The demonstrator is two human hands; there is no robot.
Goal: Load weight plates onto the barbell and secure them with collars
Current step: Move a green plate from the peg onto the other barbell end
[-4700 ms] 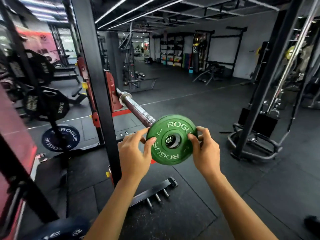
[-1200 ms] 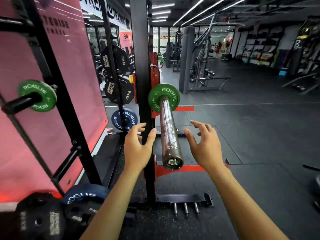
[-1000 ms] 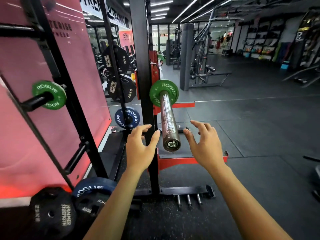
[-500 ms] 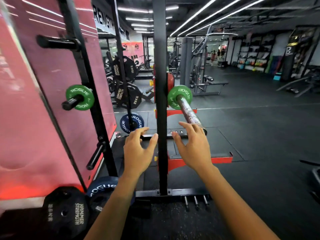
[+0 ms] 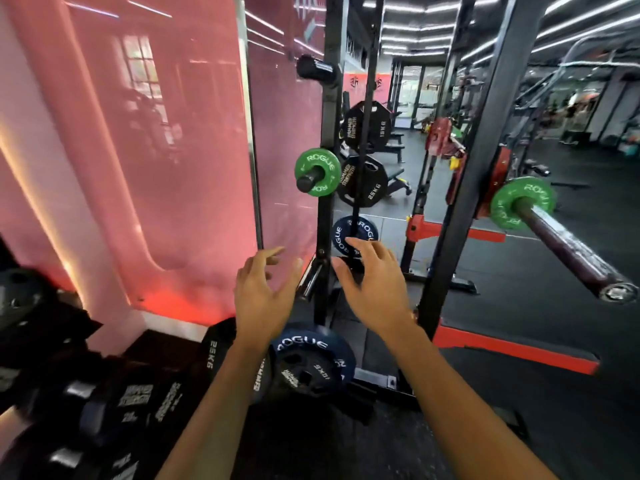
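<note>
Barbell (image 5: 568, 247) sits far off to our right, its bare sleeve pointing toward us with one green plate (image 5: 521, 203) already pushed up against the rack. Neither grip is on it: our left hand (image 5: 263, 292) and right hand (image 5: 375, 282) hover in mid-air, well apart from the bar, both with fingers spread loosely and holding nothing.

Ahead of our hands stands a black storage post (image 5: 325, 202) with pegs. A second green plate (image 5: 317, 172) hangs on a peg above our hands, up and between them. Behind it, on a further post, hang two black plates marked 15 kg (image 5: 369, 126) and 25 kg (image 5: 362, 184), and below these a small dark blue plate (image 5: 353, 235), partly covered by our right fingertips. An empty short peg (image 5: 313, 277) juts out between our two hands.

Below our wrists a larger blue plate (image 5: 311, 362) marked 10 kg leans near the foot of the post, beside a black 25 kg plate (image 5: 216, 351). More dark plates lie blurred at lower left.

Between our right hand and the barbell rises a slanted black rack upright (image 5: 474, 174), with a red base bar (image 5: 512, 348) on the black floor (image 5: 540, 410). A pink wall (image 5: 138, 168) fills our left side.
</note>
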